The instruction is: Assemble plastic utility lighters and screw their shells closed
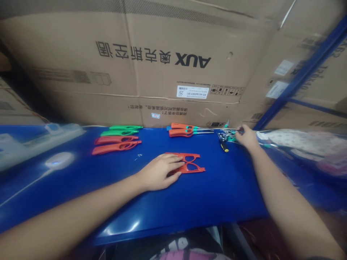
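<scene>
My left hand [162, 171] lies with its fingers stretched over two orange-red plastic lighter handle halves [193, 167], side by side on the blue table. Its palm and fingers cover their left ends. At the back right, my right hand [247, 137] reaches into a pile of small metal and green lighter parts [230, 135]. Thumb and fingertips are pinched there; what is between them is too small to make out. A yellow-and-black screwdriver [224, 146] lies by that pile, its handle toward me.
Orange lighters with metal tubes [183, 132] lie at the back middle. Red handle shells [116, 146] and green ones [120, 132] are at the back left, near tiny pins [139, 155]. A cardboard wall [151, 79] stands behind; plastic bags [292, 141] lie to the right.
</scene>
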The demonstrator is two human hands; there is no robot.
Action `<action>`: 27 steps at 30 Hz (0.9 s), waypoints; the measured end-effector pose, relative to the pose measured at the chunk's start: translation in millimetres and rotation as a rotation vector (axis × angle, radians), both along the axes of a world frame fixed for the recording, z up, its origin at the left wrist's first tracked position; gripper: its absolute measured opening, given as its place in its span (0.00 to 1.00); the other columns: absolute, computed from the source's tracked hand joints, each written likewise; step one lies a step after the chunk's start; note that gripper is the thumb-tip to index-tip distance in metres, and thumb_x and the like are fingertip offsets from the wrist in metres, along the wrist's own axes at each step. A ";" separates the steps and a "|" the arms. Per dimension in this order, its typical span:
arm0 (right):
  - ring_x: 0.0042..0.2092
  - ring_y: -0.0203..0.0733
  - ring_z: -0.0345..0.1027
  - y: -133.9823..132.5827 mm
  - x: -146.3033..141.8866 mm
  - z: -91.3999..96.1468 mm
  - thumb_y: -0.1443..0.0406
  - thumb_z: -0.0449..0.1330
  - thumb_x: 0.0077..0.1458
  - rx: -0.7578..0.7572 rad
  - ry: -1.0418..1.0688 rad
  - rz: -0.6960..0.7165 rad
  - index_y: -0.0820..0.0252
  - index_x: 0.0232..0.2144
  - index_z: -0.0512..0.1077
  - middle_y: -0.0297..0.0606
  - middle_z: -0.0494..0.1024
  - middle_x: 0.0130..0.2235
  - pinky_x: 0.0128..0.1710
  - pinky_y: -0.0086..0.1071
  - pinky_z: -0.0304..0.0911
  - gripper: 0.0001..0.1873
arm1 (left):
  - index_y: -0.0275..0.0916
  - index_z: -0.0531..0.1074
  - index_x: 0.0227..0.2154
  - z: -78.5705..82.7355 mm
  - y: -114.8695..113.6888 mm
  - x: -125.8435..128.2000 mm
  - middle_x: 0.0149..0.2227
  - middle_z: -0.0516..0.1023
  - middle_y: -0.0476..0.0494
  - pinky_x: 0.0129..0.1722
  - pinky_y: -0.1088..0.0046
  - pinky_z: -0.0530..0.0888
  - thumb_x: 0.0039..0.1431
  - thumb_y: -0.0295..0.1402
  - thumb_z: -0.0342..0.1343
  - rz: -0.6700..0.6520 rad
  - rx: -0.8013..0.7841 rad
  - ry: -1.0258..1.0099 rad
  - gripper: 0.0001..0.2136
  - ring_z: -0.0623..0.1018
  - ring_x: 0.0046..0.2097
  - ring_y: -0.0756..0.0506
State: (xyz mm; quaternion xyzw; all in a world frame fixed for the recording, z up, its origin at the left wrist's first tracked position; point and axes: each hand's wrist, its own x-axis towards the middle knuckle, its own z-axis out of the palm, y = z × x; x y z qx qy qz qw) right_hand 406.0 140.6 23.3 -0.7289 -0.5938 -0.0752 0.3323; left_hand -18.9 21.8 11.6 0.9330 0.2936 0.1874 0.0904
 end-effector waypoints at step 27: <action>0.37 0.42 0.71 -56.3 -127.7 30.8 0.62 0.55 0.64 0.154 -0.032 0.761 0.58 0.41 0.73 0.41 0.78 0.39 0.37 0.34 0.65 0.09 | 0.35 0.73 0.56 8.1 3.6 -3.4 0.58 0.76 0.38 0.61 0.55 0.71 0.65 0.34 0.50 0.044 0.054 0.003 0.19 0.75 0.60 0.38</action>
